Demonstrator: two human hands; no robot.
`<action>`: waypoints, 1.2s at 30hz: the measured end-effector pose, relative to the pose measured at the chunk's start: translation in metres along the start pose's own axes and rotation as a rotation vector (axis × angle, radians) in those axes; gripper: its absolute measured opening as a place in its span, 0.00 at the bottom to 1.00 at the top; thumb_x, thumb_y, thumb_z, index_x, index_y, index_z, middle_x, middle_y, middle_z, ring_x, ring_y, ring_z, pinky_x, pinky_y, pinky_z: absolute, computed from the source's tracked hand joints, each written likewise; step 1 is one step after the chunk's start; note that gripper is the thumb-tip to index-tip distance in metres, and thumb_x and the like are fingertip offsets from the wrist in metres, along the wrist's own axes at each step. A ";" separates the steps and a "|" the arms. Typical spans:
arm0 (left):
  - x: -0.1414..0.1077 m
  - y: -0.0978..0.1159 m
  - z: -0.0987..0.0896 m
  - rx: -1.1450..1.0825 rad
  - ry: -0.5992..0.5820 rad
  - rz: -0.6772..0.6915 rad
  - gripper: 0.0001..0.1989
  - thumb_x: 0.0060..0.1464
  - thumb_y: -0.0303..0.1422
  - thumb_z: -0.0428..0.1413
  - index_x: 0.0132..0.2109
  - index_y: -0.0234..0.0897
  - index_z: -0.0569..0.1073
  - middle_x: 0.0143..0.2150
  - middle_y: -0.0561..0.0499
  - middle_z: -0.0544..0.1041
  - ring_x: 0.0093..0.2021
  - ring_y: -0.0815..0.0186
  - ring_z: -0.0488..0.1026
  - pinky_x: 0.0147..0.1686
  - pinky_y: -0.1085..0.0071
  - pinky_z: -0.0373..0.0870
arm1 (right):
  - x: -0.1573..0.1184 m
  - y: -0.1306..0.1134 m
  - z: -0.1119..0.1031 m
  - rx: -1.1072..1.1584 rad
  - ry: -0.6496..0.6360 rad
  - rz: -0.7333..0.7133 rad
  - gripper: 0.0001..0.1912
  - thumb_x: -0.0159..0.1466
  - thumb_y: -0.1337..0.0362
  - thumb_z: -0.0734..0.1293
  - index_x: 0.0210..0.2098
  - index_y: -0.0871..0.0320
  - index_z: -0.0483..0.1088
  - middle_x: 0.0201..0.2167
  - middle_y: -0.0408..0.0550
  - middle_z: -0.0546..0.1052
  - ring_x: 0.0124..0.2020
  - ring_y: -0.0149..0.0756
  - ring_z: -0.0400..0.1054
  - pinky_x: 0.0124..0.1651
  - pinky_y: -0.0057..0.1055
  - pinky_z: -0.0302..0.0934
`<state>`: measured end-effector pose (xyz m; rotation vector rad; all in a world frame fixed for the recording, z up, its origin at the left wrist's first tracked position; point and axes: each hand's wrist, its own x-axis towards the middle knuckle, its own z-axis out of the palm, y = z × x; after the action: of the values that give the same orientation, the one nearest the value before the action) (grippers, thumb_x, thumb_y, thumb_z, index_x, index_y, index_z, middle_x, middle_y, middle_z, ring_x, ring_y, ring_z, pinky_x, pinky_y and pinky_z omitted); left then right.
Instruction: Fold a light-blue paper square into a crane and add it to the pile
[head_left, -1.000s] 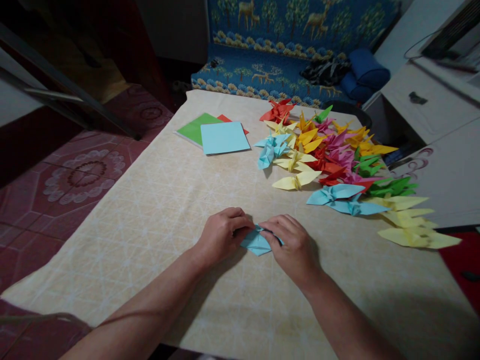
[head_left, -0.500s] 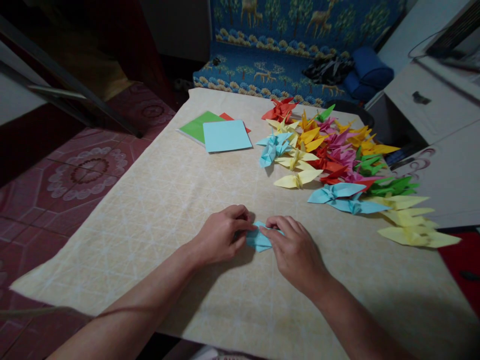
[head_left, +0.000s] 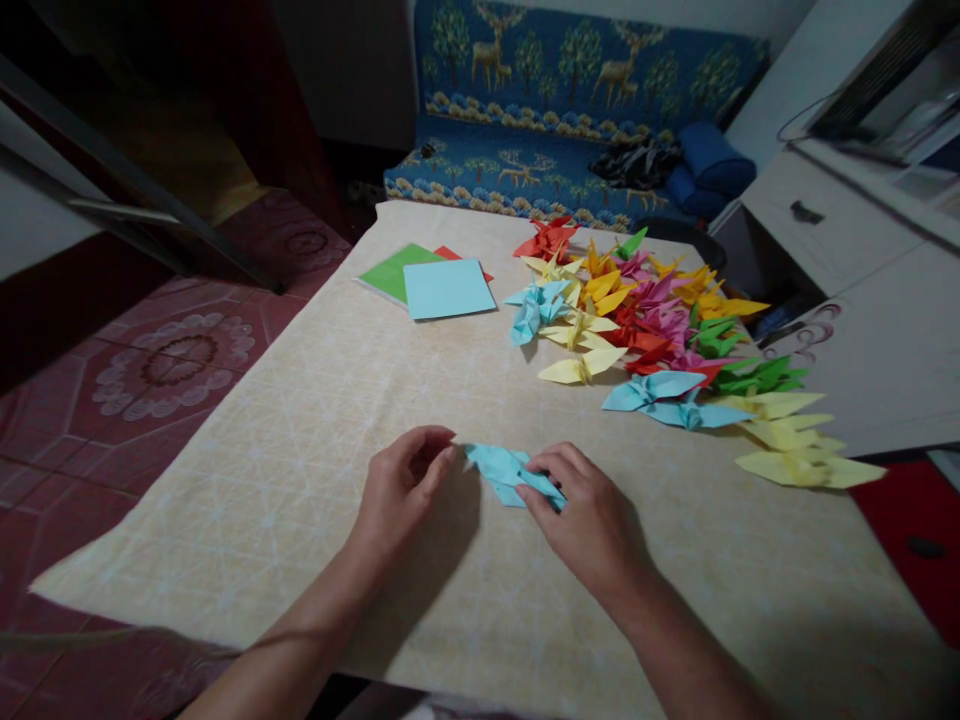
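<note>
On the counter [head_left: 300,500], we pinch the right end of the blue paper [head_left: 501,468] between our right hand's fingers [head_left: 527,492], our left hand's fingers [head_left: 454,446] curled slightly apart just beside its other end.

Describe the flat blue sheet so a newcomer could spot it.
At the far side of the table, left of the paper birds, lies a pile of paper. The blue sheet is on top, overlapping a green sheet and a red sheet. Unlike the blue birds, it is flat and square.
</note>
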<state>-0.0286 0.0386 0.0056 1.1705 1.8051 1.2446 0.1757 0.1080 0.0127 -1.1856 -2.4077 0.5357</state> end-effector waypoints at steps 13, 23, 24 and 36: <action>-0.028 0.018 0.019 0.043 -0.260 0.062 0.07 0.58 0.30 0.54 0.39 0.36 0.77 0.37 0.46 0.79 0.36 0.64 0.75 0.36 0.69 0.71 | -0.016 -0.005 0.005 0.121 0.094 0.019 0.07 0.60 0.69 0.70 0.37 0.53 0.71 0.38 0.49 0.75 0.42 0.43 0.72 0.43 0.38 0.67; -0.037 0.021 0.034 -0.639 -0.054 -0.274 0.16 0.51 0.34 0.64 0.46 0.38 0.71 0.48 0.44 0.78 0.50 0.60 0.76 0.50 0.64 0.72 | -0.026 -0.019 0.010 0.568 0.263 0.214 0.09 0.63 0.67 0.66 0.43 0.55 0.74 0.44 0.53 0.75 0.45 0.41 0.72 0.45 0.37 0.71; -0.036 0.023 0.036 -0.670 -0.020 -0.284 0.18 0.50 0.34 0.65 0.47 0.39 0.71 0.49 0.44 0.77 0.50 0.60 0.75 0.50 0.64 0.72 | -0.028 -0.022 0.011 0.606 0.268 0.218 0.11 0.64 0.67 0.65 0.46 0.55 0.73 0.47 0.54 0.74 0.48 0.42 0.72 0.47 0.38 0.71; -0.023 0.028 0.029 -0.675 -0.007 -0.333 0.12 0.48 0.38 0.66 0.38 0.35 0.79 0.34 0.50 0.81 0.31 0.68 0.75 0.33 0.74 0.70 | -0.046 -0.046 0.013 0.729 0.155 0.166 0.09 0.64 0.67 0.66 0.43 0.53 0.75 0.46 0.51 0.75 0.44 0.39 0.74 0.44 0.33 0.73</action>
<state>0.0143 0.0320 0.0221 0.4740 1.3259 1.4670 0.1646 0.0431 0.0160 -1.0350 -1.7358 1.1926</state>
